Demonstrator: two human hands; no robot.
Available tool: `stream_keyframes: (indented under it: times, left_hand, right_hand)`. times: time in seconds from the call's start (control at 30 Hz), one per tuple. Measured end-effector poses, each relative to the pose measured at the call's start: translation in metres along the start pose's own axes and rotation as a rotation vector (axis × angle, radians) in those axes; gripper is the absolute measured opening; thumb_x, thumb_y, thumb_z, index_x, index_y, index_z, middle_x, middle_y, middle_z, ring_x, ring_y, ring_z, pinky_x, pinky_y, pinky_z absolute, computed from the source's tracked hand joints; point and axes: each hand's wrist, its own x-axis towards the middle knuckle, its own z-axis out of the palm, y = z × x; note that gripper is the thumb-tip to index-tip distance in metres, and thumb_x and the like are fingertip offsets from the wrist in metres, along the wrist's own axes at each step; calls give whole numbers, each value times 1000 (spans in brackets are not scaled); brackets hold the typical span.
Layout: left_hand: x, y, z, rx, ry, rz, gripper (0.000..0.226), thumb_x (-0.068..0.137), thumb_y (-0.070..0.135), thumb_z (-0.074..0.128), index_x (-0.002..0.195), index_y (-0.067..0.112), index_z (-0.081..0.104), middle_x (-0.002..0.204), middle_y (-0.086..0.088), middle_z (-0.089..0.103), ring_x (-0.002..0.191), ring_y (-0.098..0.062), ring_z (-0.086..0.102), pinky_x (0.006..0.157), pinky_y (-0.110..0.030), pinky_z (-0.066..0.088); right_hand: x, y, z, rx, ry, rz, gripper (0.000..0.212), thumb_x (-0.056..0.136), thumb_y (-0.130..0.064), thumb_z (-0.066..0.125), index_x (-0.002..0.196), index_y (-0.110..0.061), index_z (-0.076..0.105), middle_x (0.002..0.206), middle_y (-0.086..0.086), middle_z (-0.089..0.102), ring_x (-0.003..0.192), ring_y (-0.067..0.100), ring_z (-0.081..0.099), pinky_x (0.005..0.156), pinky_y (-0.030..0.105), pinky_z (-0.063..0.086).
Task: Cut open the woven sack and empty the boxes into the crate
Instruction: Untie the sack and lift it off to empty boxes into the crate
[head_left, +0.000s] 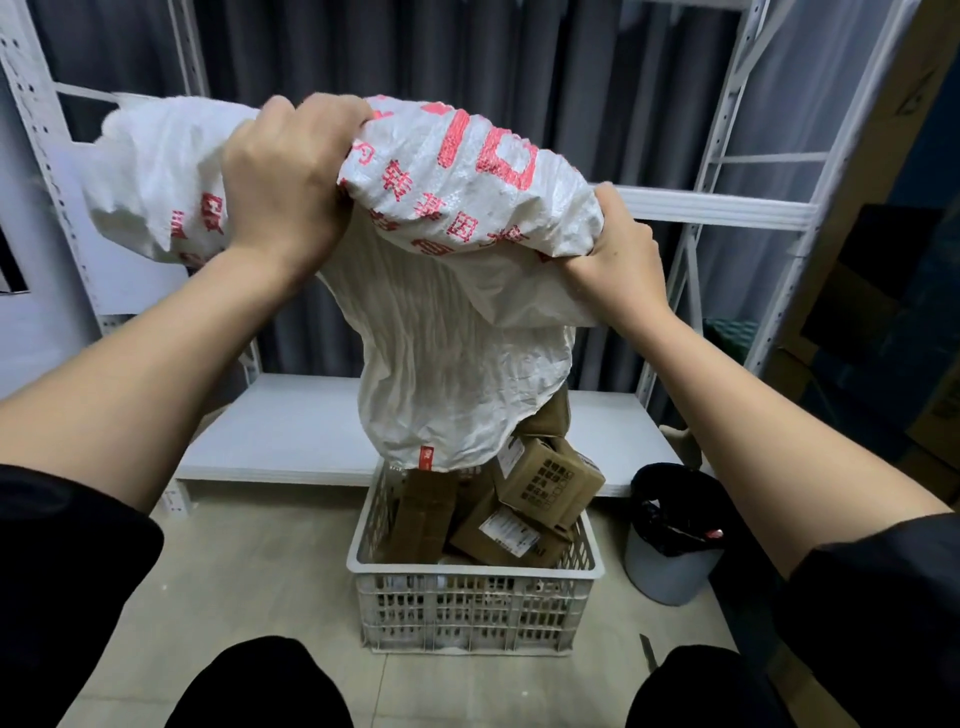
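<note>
Gripping bunched fabric, the left hand (283, 182) and right hand (613, 249) hold the white woven sack (457, 364) upended, arms raised, its mouth over the white plastic crate (475, 597). Brown cardboard boxes (545, 483) pile high at the crate's right rim; later ones may tumble onto the floor.

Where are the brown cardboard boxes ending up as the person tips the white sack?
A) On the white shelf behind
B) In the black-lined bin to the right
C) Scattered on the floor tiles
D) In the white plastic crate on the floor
D: the brown boxes are piled inside the white crate, right below the sack that the left hand and right hand hold upturned.
</note>
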Motion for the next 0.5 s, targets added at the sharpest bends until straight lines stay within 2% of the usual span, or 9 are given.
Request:
stream_keyframes:
  times: [0.07,0.17,0.27,0.33,0.4,0.5]
  left_hand:
    - [3,-3,-3,41,103,9,22,80,12,58,99,22,63,79,-2,62,61,-28,52,50,-33,33]
    - [8,-8,-6,32,161,34,22,84,13,57,103,24,59,88,1,63,69,-27,52,57,-36,35]
    - [9,-9,-7,63,205,71,22,83,11,60,101,23,59,91,4,64,70,-24,52,57,-33,36]
    - [9,-11,-6,72,207,94,21,84,11,60,101,23,59,95,5,67,71,-24,55,56,-32,37]
    - [8,-15,-6,82,208,102,20,85,12,60,101,23,59,98,7,68,72,-24,57,56,-31,39]
    - [8,-18,-8,125,213,119,19,85,13,60,101,25,59,101,10,67,73,-23,58,57,-30,38]
  right_hand:
    - [0,-2,2,28,43,-9,17,82,-33,54,91,-33,39,64,-10,52,70,27,51,61,32,35]
    - [1,-5,6,68,86,-9,23,82,-30,55,99,-25,41,60,-9,48,66,26,48,58,32,32]
    - [0,-7,9,121,64,14,24,83,-31,57,80,-38,35,60,-11,49,67,24,49,59,32,34]
    - [-1,-8,12,147,57,20,27,83,-33,59,77,-45,36,64,-13,53,71,21,53,60,31,37]
    - [-2,-7,16,159,49,18,17,83,-33,59,88,-39,44,70,-12,59,75,21,59,62,31,41]
    - [-1,-8,21,174,59,32,22,83,-33,58,102,-29,50,80,-5,67,79,22,62,68,35,49]
